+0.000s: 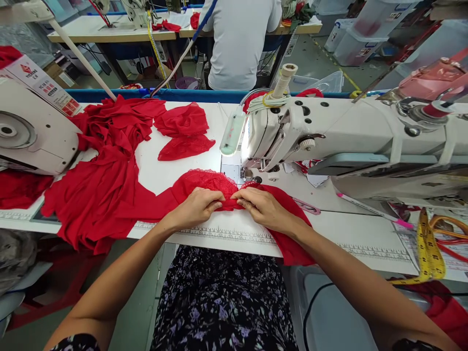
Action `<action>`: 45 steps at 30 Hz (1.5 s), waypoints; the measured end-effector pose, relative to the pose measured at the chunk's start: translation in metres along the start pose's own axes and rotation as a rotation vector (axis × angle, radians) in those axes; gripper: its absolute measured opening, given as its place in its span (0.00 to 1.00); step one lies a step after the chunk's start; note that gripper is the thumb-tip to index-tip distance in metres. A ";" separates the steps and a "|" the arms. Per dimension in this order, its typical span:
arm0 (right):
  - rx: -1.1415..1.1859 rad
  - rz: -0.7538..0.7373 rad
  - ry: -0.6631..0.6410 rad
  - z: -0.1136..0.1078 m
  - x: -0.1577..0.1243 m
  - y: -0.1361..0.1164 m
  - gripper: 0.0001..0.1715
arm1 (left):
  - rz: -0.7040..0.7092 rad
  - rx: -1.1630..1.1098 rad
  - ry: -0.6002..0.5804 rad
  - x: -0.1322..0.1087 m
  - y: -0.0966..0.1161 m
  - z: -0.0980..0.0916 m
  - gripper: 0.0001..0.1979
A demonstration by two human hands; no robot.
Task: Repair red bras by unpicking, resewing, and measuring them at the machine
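— Where's the red fabric (209, 183)?
— Centre frame, on the tabletop (171, 168) below the sewing machine (292, 129); left hand (197, 207) and right hand (262, 207) each pinch it, grip closed on its edge.

Red lace fabric (208, 184) lies bunched flat on the white table edge.
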State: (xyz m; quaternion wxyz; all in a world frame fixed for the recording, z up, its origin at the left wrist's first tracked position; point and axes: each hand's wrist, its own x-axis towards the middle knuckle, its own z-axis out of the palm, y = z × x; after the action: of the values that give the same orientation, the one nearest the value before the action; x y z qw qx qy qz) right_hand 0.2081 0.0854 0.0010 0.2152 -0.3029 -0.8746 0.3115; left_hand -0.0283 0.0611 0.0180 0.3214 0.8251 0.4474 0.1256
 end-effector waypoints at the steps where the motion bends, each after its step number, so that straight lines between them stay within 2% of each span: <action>1: -0.007 -0.009 -0.015 -0.001 0.000 -0.001 0.13 | 0.007 0.007 0.005 0.000 0.000 0.000 0.09; 5: -0.026 -0.008 -0.079 -0.003 0.002 -0.006 0.11 | 0.027 0.025 0.034 -0.001 -0.001 0.000 0.10; 12: -0.030 0.017 -0.106 -0.005 0.006 -0.009 0.08 | 0.063 0.008 0.059 -0.001 -0.003 0.002 0.11; 17: -0.112 -0.079 -0.065 -0.002 0.005 -0.008 0.07 | 0.108 0.032 0.115 -0.003 -0.005 0.007 0.09; 19: -0.288 -0.116 0.004 0.003 0.004 -0.008 0.10 | 0.143 0.133 0.172 -0.005 -0.004 0.010 0.07; 21: -0.473 -0.147 0.051 0.009 0.002 -0.009 0.15 | 0.186 0.354 0.288 -0.009 -0.002 0.015 0.07; 23: -0.589 -0.210 0.045 0.014 -0.001 -0.009 0.17 | 0.263 0.617 0.396 -0.014 0.001 0.021 0.10; 25: -0.657 -0.303 0.000 0.016 -0.006 -0.011 0.18 | 0.349 0.804 0.422 -0.021 0.006 0.027 0.13; 27: -0.725 -0.346 -0.033 0.016 -0.014 -0.013 0.18 | 0.373 0.887 0.385 -0.029 0.011 0.032 0.13; 30: -0.769 -0.301 -0.055 0.013 -0.027 -0.018 0.20 | 0.288 0.880 0.351 -0.042 0.016 0.038 0.15; 34: -0.653 -0.201 -0.081 0.005 -0.034 -0.028 0.18 | 0.208 0.814 0.346 -0.050 0.019 0.044 0.17; 39: -0.445 -0.093 -0.021 0.001 -0.020 -0.032 0.14 | 0.206 0.771 0.387 -0.049 0.020 0.050 0.14; 43: -0.451 -0.055 -0.004 0.009 -0.010 -0.028 0.14 | 0.258 0.839 0.390 -0.053 0.023 0.059 0.17; 45: -0.483 -0.033 0.008 0.013 -0.011 -0.026 0.16 | 0.218 0.866 0.388 -0.058 0.026 0.066 0.18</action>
State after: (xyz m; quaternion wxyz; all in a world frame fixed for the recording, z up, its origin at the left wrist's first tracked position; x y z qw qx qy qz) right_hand 0.1983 0.0563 0.0070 0.1450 -0.3325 -0.9277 0.0883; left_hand -0.0114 -0.0245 -0.0110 -0.1560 0.8863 0.4212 0.1124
